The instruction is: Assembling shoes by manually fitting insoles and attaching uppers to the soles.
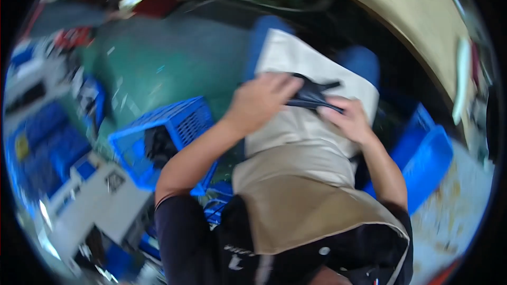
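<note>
Over my lap, a black, slightly shiny, limp piece with a narrow strip sticking out is stretched between my hands. Its exact kind is blurred. My left hand is closed on its left end, fingers curled over the top. At its lower right edge, my right hand pinches it between thumb and fingers. Beneath lies a cream apron spread across my thighs.
A blue plastic crate with black pieces inside stands on the green floor to my left. At my right is a blue bin. A beige curved surface borders the upper right. White and blue equipment stands far left.
</note>
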`<state>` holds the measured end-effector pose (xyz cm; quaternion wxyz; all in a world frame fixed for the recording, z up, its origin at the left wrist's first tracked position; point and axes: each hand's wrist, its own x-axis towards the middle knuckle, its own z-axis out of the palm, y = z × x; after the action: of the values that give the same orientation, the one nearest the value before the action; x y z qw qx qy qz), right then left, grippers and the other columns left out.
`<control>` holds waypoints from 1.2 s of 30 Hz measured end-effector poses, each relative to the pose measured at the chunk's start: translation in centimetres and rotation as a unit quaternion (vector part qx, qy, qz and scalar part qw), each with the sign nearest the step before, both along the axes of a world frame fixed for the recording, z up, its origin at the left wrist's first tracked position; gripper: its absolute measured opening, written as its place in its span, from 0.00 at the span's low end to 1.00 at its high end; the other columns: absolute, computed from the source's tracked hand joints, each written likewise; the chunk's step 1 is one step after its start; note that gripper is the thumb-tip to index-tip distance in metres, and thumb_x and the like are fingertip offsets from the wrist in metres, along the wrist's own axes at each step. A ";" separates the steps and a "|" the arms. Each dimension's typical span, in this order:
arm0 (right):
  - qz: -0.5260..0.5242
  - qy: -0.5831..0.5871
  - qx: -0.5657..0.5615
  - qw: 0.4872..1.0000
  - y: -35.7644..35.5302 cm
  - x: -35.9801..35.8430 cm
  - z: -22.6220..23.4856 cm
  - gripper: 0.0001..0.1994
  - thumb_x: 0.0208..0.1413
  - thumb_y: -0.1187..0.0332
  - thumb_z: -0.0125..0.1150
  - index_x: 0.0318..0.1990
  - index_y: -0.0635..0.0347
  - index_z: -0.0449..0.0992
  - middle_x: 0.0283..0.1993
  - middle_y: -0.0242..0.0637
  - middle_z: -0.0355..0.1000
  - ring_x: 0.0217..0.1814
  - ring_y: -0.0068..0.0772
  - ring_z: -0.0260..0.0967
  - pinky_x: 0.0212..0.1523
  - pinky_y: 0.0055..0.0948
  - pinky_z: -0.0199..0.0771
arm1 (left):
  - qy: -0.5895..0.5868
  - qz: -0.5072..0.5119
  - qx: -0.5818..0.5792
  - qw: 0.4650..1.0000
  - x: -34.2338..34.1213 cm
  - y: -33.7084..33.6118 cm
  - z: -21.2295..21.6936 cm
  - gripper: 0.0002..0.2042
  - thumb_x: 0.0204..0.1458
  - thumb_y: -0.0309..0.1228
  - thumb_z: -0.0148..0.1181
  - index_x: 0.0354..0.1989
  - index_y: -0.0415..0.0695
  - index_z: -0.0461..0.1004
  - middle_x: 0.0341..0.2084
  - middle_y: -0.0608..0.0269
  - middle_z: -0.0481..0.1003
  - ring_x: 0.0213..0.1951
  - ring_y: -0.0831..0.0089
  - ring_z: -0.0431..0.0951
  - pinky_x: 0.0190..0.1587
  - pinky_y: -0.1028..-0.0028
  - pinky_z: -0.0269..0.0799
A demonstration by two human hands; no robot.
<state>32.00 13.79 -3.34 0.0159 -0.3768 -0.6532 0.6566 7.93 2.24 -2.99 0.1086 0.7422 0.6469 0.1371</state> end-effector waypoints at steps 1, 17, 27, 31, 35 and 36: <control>-0.008 -0.005 0.001 1.000 0.0 0.9 0.3 0.09 0.57 0.69 0.65 0.38 0.67 0.82 0.25 0.30 0.73 0.25 0.23 0.59 0.29 0.22 0.62 | 0.004 -0.003 0.048 0.999 1.0 0.1 0.0 0.25 0.47 0.36 0.62 0.56 0.51 0.68 0.48 0.66 0.72 0.43 0.68 0.75 0.37 0.72 0.74; -0.093 -0.153 -0.089 0.980 -0.7 1.4 2.3 0.08 0.50 0.73 0.71 0.26 0.67 0.77 0.22 0.32 0.70 0.21 0.19 0.61 0.27 0.18 0.68 | -0.045 0.050 0.169 0.983 6.6 -1.8 -0.9 0.15 0.53 0.33 0.55 0.48 0.46 0.74 0.41 0.63 0.73 0.40 0.70 0.72 0.38 0.73 0.66; -0.056 0.119 -0.187 0.974 1.0 0.6 -2.1 0.15 0.56 0.71 0.69 0.50 0.63 0.83 0.50 0.38 0.79 0.46 0.27 0.75 0.48 0.22 0.75 | -0.049 0.161 0.007 0.986 0.1 -6.0 0.4 0.26 0.42 0.32 0.71 0.54 0.42 0.76 0.49 0.59 0.79 0.47 0.58 0.79 0.51 0.65 0.73; -0.036 0.132 0.019 0.990 4.5 2.5 -6.8 0.13 0.56 0.70 0.70 0.49 0.59 0.84 0.37 0.31 0.82 0.33 0.21 0.74 0.39 0.22 0.76 | -0.049 0.445 0.043 0.893 -4.9 -10.8 2.6 0.23 0.55 0.32 0.60 0.59 0.37 0.73 0.50 0.49 0.78 0.48 0.56 0.79 0.54 0.66 0.72; -0.068 0.111 0.073 0.989 4.3 4.4 -5.1 0.12 0.54 0.68 0.69 0.45 0.61 0.84 0.38 0.33 0.82 0.34 0.29 0.76 0.41 0.27 0.77 | 0.026 0.242 0.112 0.963 -12.2 -14.1 -2.7 0.26 0.58 0.45 0.55 0.58 0.37 0.73 0.48 0.47 0.79 0.46 0.53 0.79 0.51 0.63 0.73; -0.096 0.117 0.137 0.979 4.1 5.7 -4.4 0.10 0.54 0.68 0.68 0.43 0.61 0.83 0.38 0.34 0.81 0.35 0.33 0.76 0.41 0.29 0.77 | 0.066 0.157 0.149 0.974 -15.7 -15.8 -5.1 0.29 0.57 0.51 0.54 0.56 0.38 0.74 0.45 0.46 0.79 0.44 0.50 0.79 0.49 0.61 0.74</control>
<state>37.74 17.92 -7.78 0.2067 -0.3530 -0.6916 0.5954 -7.74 -13.53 -8.11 -0.0693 0.6464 0.7335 0.1982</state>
